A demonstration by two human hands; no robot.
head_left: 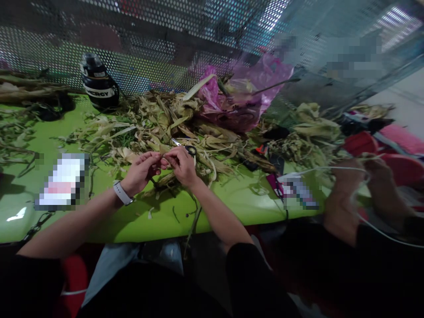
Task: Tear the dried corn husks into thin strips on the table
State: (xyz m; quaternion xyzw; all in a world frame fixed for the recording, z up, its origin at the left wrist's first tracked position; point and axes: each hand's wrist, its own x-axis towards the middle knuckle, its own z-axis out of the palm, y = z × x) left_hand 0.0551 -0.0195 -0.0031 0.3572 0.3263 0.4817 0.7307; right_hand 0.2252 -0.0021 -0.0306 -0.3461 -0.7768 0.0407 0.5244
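My left hand, with a pale watch band on its wrist, is closed in a pinch in front of me. Its fingertips meet those of my right hand, which is pinched as well. Between them is a small piece of dry corn husk, mostly covered by the fingers. Just behind my right hand lies a pair of scissors, its black handle partly hidden and its blade pointing left. A large heap of dry corn husks spreads directly beyond both hands on the green table.
A black jug stands behind the heap, beside a pink plastic bag. One phone lies left, another right. At right, another person's blurred hands are near a white cable. A perforated metal panel borders the back.
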